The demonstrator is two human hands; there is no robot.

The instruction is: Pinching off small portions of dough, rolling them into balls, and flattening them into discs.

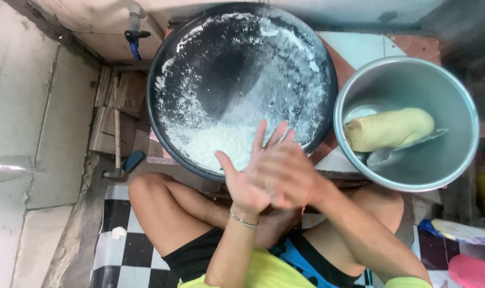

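A home cooking corner at floor level, rough and lived-in. At twelve o'clock a big dark round tray [242,85] dusted with white flour sits on a low tiled ledge; at three o'clock a steel bowl [408,80] holds a lump of pale yellow dough [389,129] and a spoon [400,151]. Up at eleven o'clock, a water tap with a blue handle [134,37] pokes from a bare concrete wall. Down at seven o'clock, a black-and-white checked mat [126,250] covers the floor, with a hammer [120,160] lying at nine o'clock beside stacked bricks.
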